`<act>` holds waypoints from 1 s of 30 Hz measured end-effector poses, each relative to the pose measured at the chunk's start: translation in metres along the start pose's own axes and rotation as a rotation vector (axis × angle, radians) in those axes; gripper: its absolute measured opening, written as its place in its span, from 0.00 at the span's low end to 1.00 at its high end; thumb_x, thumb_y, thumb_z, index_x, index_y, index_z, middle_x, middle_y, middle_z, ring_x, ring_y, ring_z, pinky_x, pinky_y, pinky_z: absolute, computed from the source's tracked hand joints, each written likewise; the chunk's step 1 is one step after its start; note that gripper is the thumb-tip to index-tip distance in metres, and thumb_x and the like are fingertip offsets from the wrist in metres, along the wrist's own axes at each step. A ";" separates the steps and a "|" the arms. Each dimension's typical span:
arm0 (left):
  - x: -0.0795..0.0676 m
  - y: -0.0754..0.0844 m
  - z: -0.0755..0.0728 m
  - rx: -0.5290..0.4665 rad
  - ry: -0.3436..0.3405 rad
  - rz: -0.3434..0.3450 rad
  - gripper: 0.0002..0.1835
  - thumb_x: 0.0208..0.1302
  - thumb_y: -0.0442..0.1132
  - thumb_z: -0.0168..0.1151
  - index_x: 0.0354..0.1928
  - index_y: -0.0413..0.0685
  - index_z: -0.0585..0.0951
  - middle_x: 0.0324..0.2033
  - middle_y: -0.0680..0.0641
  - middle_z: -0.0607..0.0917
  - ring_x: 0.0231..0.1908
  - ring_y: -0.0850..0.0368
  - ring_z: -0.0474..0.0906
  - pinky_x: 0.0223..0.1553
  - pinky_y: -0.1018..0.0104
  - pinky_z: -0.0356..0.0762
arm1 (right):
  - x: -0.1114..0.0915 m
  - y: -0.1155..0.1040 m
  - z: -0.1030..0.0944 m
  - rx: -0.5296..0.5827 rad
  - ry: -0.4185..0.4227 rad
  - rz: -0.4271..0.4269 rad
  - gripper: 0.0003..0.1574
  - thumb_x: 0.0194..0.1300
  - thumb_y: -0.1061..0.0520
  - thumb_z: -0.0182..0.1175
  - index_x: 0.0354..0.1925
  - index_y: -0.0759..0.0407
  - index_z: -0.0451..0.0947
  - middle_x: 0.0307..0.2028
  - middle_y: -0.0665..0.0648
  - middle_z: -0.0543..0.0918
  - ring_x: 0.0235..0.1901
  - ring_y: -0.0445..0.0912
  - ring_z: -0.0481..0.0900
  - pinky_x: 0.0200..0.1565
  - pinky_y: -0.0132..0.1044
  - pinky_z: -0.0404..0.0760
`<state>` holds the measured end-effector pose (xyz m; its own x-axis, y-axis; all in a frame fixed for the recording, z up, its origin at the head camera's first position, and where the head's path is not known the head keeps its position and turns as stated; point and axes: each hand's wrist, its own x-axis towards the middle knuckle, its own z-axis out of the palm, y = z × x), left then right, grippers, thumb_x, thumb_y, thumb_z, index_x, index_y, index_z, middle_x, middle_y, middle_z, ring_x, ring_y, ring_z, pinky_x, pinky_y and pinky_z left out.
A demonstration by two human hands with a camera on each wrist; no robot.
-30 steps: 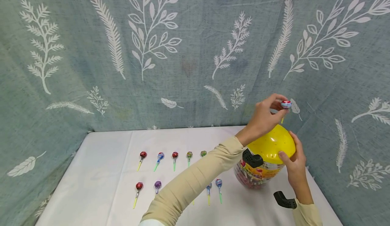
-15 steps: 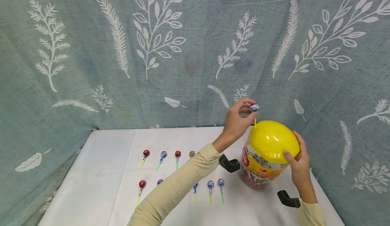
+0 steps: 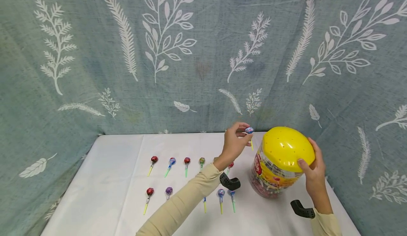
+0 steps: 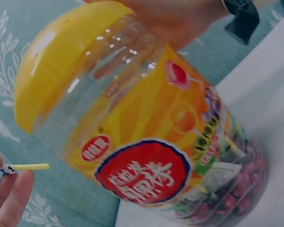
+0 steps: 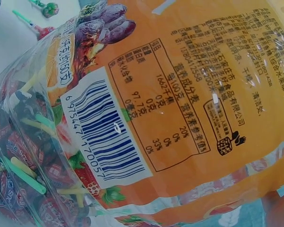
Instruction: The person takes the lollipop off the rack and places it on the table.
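My left hand [image 3: 234,142] pinches a lollipop [image 3: 249,130] with a blue-and-red wrapper, its yellow stick pointing down, over the back of the table left of the jar. In the left wrist view the lollipop's stick [image 4: 33,166] juts out past the fingertips toward the jar. A large clear plastic candy jar [image 3: 276,179] with an orange label and a domed yellow lid [image 3: 287,146] stands at the right. My right hand [image 3: 314,172] grips the lid's right side, thumb on its front. Many wrapped lollipops show through the jar's lower wall [image 5: 38,161].
Two rows of lollipops lie on the white tablecloth [image 3: 117,179], left of the jar; the back row includes a red one [image 3: 187,161], the front row a purple one [image 3: 169,190]. My left forearm covers part of both. A leaf-patterned curtain [image 3: 190,70] hangs behind and at the sides.
My left hand has moved left and down with the lollipop, from above the yellow lid to beside the jar. The right hand keeps its grip on the lid.
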<state>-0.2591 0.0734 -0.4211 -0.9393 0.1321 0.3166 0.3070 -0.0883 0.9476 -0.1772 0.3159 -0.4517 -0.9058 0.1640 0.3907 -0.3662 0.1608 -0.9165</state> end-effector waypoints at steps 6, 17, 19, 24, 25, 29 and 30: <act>-0.009 -0.017 0.001 0.010 0.006 -0.046 0.14 0.57 0.27 0.65 0.45 0.44 0.78 0.38 0.44 0.79 0.32 0.55 0.81 0.26 0.62 0.83 | -0.002 -0.002 0.000 0.028 0.009 -0.023 0.43 0.62 0.69 0.52 0.72 0.53 0.51 0.58 0.54 0.66 0.49 0.44 0.71 0.49 0.22 0.73; -0.028 -0.049 0.003 0.043 0.028 -0.131 0.13 0.54 0.23 0.65 0.42 0.38 0.79 0.35 0.36 0.80 0.28 0.50 0.81 0.22 0.61 0.82 | -0.001 -0.001 -0.002 0.030 0.019 0.003 0.43 0.62 0.69 0.51 0.72 0.52 0.51 0.58 0.55 0.66 0.49 0.44 0.71 0.49 0.22 0.73; -0.032 -0.058 0.005 0.056 0.027 -0.160 0.13 0.53 0.23 0.65 0.42 0.36 0.79 0.34 0.36 0.80 0.26 0.49 0.82 0.22 0.61 0.82 | -0.001 -0.001 -0.002 0.044 0.023 -0.006 0.43 0.62 0.69 0.51 0.72 0.53 0.51 0.58 0.55 0.66 0.49 0.44 0.71 0.49 0.22 0.73; -0.039 -0.086 0.008 0.135 0.001 -0.251 0.12 0.50 0.22 0.64 0.39 0.33 0.78 0.27 0.42 0.79 0.20 0.53 0.82 0.19 0.65 0.80 | -0.003 -0.002 0.000 0.076 0.021 -0.037 0.43 0.61 0.70 0.52 0.72 0.55 0.51 0.57 0.55 0.66 0.49 0.45 0.71 0.49 0.22 0.73; -0.041 -0.092 0.009 0.156 -0.004 -0.265 0.12 0.50 0.21 0.64 0.38 0.32 0.78 0.25 0.43 0.79 0.19 0.53 0.81 0.18 0.66 0.80 | -0.003 -0.001 0.000 0.071 0.019 -0.039 0.43 0.61 0.70 0.52 0.72 0.54 0.51 0.57 0.55 0.66 0.49 0.44 0.71 0.49 0.22 0.73; -0.047 -0.111 0.011 0.250 -0.033 -0.284 0.11 0.46 0.19 0.63 0.35 0.31 0.78 0.19 0.47 0.76 0.12 0.54 0.78 0.13 0.68 0.77 | -0.002 0.001 0.001 0.041 0.012 -0.028 0.43 0.62 0.69 0.51 0.72 0.53 0.51 0.58 0.55 0.66 0.49 0.44 0.71 0.49 0.22 0.73; -0.048 -0.115 0.011 0.287 -0.038 -0.284 0.11 0.46 0.19 0.63 0.34 0.31 0.78 0.17 0.48 0.75 0.12 0.54 0.77 0.13 0.68 0.76 | -0.001 0.001 0.001 0.029 0.010 -0.024 0.43 0.63 0.69 0.51 0.72 0.52 0.51 0.58 0.55 0.66 0.49 0.44 0.71 0.49 0.22 0.73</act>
<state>-0.2475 0.0882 -0.5448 -0.9883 0.1481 0.0371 0.0717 0.2353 0.9693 -0.1768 0.3145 -0.4533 -0.8944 0.1702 0.4136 -0.3944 0.1361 -0.9088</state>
